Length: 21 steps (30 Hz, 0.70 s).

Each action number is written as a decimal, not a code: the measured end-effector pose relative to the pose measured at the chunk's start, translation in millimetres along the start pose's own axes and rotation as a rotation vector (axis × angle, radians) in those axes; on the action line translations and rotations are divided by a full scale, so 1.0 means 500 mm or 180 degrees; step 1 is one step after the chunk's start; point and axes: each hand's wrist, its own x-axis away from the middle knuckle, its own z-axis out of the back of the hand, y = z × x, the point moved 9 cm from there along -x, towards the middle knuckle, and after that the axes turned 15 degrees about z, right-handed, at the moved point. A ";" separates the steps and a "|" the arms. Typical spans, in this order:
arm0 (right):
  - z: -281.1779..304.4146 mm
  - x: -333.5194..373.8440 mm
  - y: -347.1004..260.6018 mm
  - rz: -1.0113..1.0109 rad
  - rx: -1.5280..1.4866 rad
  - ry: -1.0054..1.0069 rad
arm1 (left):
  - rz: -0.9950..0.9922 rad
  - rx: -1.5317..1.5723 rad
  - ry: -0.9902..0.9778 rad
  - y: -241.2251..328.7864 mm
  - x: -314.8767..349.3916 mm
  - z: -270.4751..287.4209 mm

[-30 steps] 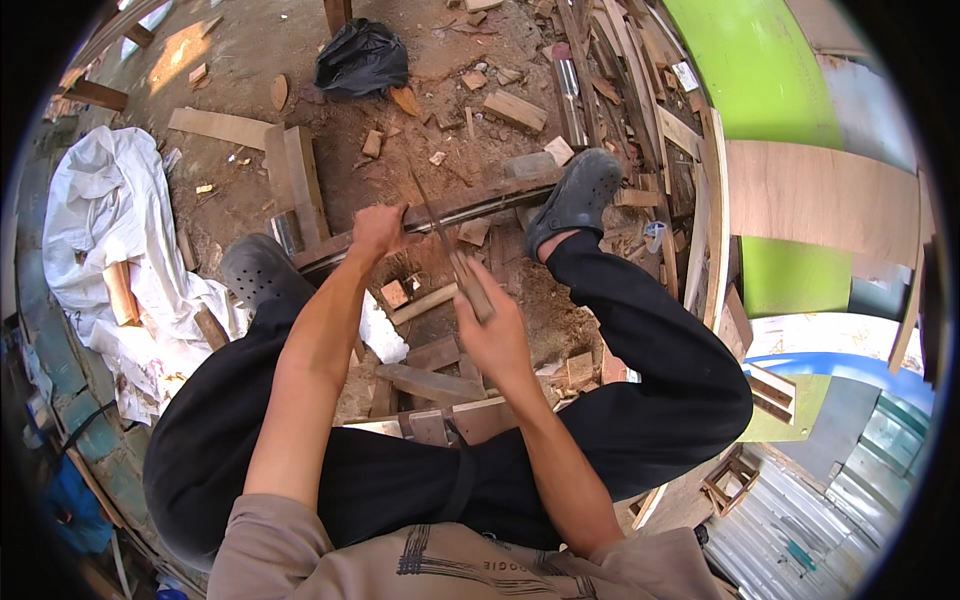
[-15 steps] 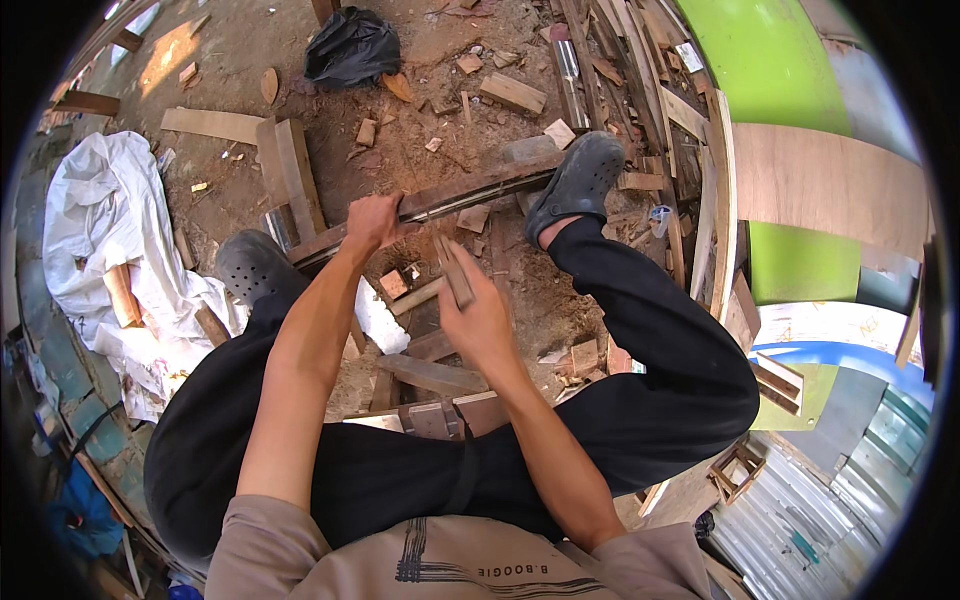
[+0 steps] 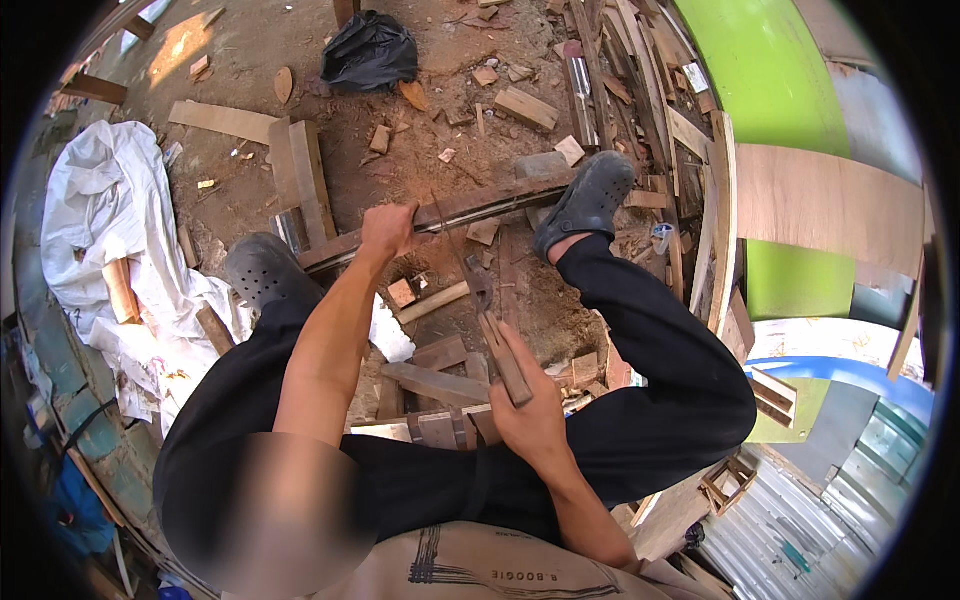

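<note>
A long dark reddish wooden bar (image 3: 480,207) lies crosswise in front of me, with a pale, shiny line along its near side. My left hand (image 3: 388,229) is closed around it, left of its middle. In my right hand (image 3: 529,408) is the wooden handle of a handsaw (image 3: 505,360), held close to my right thigh. Its thin, dark blade points away from me and crosses the bar just right of my left hand. Blur keeps the teeth and the depth of any cut from showing. My shoes (image 3: 592,200) are at the bar's two ends.
Wood offcuts (image 3: 435,383) lie between my legs. A black plastic bag (image 3: 368,52) sits on the dirt ahead, with short boards (image 3: 312,185) nearer left. White sheeting (image 3: 100,215) spreads on the left. Long wood strips (image 3: 722,220) and a green panel (image 3: 770,70) line the right.
My right hand has drawn the saw back toward my body and a little right, so more of its blade shows. The left hand keeps its hold on the bar. The view has shifted slightly.
</note>
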 end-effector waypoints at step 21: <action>-0.058 -0.073 0.051 0.0508 0.0522 -0.0036 | -0.0162 0.0212 0.0141 -0.001 0.004 -0.010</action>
